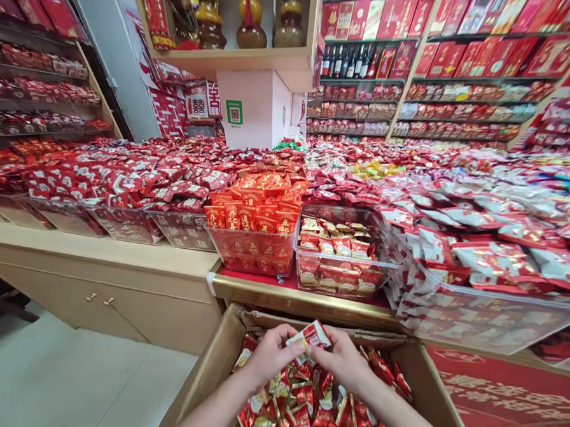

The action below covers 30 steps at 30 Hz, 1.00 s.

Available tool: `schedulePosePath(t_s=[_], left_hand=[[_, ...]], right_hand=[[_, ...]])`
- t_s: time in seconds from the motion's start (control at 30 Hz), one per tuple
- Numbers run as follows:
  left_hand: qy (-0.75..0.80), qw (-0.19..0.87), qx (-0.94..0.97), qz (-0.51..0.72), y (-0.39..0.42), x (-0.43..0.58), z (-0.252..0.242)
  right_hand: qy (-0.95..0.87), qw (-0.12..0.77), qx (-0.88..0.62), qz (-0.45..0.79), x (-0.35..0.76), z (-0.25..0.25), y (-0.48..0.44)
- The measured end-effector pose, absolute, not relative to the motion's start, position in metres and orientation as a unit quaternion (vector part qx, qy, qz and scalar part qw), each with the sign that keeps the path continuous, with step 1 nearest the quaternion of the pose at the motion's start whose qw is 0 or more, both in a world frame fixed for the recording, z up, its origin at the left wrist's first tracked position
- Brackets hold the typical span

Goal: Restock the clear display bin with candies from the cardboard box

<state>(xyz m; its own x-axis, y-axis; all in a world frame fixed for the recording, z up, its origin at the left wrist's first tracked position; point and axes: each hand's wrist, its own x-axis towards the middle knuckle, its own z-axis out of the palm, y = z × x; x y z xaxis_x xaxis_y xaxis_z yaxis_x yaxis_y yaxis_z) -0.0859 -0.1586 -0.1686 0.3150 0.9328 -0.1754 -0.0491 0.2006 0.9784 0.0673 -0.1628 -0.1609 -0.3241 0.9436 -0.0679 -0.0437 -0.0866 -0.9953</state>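
Observation:
Between my two hands is a small red and white candy packet (313, 334), held over an open cardboard box (210, 369). My left hand (274, 350) pinches its left side, thumb on top. On the other side, my right hand (342, 353) is closed on the packet's right edge. Below them the box holds many loose red and gold candy packets (303, 418). Just beyond the box stands a clear plastic bin (342, 262), partly filled with upright rows of similar red and gold packets.
Left of that bin is a clear bin of orange-red packets (256, 218). A large heap of white and red packets (493, 250) fills a bin at the right. A gold-edged counter ledge (304, 302) runs behind the box. Shelves with bottles (347, 62) and red boxes line the back.

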Motion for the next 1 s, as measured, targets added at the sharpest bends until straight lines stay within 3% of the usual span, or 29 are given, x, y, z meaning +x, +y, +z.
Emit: schedulePosePath(t_s=[0.47, 1.0], left_hand=[[0.374, 0.738, 0.374, 0.42, -0.159, -0.088, -0.165], [0.386, 0.731, 0.359, 0.433, -0.162, -0.08, -0.159]], right_hand=[[-0.476, 0.441, -0.383, 0.658, 0.061, -0.155, -0.161], [-0.468, 0.448, -0.45, 0.615, 0.065, -0.162, -0.16]])
